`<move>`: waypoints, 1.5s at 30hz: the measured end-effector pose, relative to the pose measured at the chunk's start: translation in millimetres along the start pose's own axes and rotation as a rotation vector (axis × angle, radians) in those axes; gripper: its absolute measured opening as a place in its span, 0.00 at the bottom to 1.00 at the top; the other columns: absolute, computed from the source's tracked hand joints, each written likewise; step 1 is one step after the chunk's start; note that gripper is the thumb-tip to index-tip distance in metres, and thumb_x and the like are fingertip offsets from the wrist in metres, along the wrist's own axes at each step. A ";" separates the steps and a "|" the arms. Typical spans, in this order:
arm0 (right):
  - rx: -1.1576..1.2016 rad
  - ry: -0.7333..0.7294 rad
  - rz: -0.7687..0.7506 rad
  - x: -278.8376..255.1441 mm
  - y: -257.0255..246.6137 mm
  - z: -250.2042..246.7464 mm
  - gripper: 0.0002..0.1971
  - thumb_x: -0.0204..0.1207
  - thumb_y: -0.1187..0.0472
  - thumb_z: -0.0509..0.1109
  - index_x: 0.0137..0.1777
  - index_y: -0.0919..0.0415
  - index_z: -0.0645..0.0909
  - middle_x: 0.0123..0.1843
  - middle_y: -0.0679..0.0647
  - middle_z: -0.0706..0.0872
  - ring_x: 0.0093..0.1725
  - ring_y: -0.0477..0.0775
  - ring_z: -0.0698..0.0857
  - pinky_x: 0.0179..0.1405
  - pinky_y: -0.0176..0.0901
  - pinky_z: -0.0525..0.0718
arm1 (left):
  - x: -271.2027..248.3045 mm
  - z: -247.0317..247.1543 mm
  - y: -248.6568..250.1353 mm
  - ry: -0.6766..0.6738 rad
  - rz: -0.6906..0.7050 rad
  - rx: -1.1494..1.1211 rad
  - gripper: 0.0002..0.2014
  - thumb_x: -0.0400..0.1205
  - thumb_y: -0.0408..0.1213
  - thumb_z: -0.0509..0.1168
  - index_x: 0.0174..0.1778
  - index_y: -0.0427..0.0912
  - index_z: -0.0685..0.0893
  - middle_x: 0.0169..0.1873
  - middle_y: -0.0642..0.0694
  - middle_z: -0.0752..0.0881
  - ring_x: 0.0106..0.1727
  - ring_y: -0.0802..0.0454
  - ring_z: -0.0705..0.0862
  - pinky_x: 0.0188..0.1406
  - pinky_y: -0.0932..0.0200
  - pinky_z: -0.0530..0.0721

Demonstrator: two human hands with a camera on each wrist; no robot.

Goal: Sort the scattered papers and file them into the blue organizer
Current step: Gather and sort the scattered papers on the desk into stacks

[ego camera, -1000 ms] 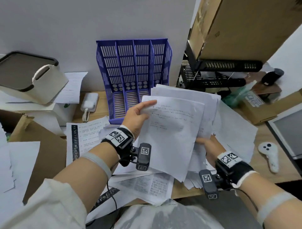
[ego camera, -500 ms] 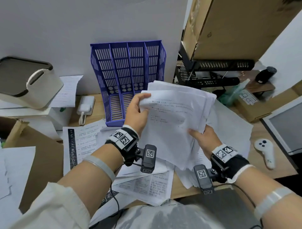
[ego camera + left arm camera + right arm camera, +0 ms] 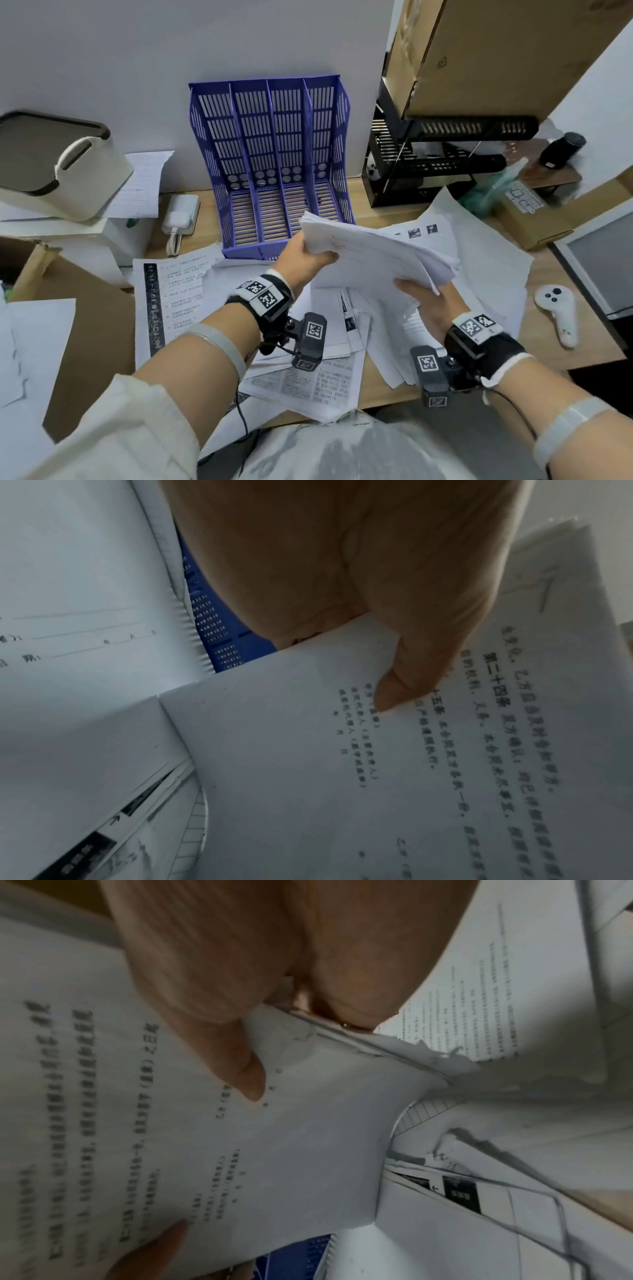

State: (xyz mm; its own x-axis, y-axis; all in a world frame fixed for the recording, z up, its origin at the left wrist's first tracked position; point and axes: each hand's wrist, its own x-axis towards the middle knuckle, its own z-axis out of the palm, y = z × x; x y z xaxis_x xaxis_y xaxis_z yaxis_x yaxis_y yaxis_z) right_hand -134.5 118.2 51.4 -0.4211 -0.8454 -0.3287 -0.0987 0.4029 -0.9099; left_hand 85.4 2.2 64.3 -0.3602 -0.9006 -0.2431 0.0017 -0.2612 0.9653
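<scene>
Both hands hold one thick stack of white printed sheets [image 3: 380,255] flat above the desk, just in front of the blue organizer [image 3: 270,164]. My left hand [image 3: 305,251] pinches the stack's left edge, thumb on top [image 3: 404,685]. My right hand [image 3: 424,296] pinches its near edge from below, thumb on the page [image 3: 246,1080]. The organizer stands against the wall with its slots showing no paper. Loose printed papers [image 3: 178,291] lie scattered on the desk under and around my hands.
A cream bin [image 3: 58,164] sits on a white box at left, with a white charger [image 3: 180,217] beside the organizer. Right of the organizer are a black rack [image 3: 428,161] under a cardboard box, and a white controller [image 3: 558,313]. A cardboard sheet [image 3: 85,335] lies at near left.
The stack has tipped from nearly upright, facing me, to lying almost flat. Both hands have shifted with it, lower and toward the organizer's front.
</scene>
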 end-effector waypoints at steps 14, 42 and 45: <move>-0.125 0.132 0.043 9.5 -6.6 -12.9 0.12 0.76 0.54 0.72 0.56 0.58 0.82 0.52 0.54 0.85 0.56 0.55 0.82 0.60 0.47 0.78 | -1.6 -63.6 -48.6 0.048 -0.195 0.487 0.17 0.79 0.19 0.67 0.61 0.40 0.81 0.60 0.38 0.85 0.67 0.41 0.83 0.69 0.50 0.80; -0.219 0.012 0.115 18.8 -9.5 67.3 0.25 0.77 0.57 0.73 0.69 0.72 0.77 0.65 0.67 0.84 0.63 0.69 0.83 0.62 0.52 0.80 | -111.7 -161.3 -81.7 0.274 -0.655 0.557 0.06 0.80 0.37 0.73 0.49 0.39 0.87 0.36 0.43 0.86 0.33 0.50 0.80 0.32 0.61 0.75; -0.195 0.015 0.111 18.5 -12.0 67.8 0.24 0.78 0.58 0.72 0.69 0.73 0.76 0.64 0.65 0.84 0.62 0.65 0.83 0.59 0.49 0.78 | -116.4 -152.5 -76.6 0.192 -0.557 0.488 0.21 0.82 0.24 0.64 0.71 0.42 0.79 0.58 0.42 0.87 0.57 0.43 0.85 0.54 0.59 0.80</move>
State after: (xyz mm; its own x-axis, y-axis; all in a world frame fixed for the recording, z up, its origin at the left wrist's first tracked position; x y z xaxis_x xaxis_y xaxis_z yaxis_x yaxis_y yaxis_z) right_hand -80.0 73.9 39.0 -0.4523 -0.7874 -0.4189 -0.2226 0.5544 -0.8019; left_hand 269.4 74.1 4.1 -0.0187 -0.7372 -0.6754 -0.5608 -0.5515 0.6175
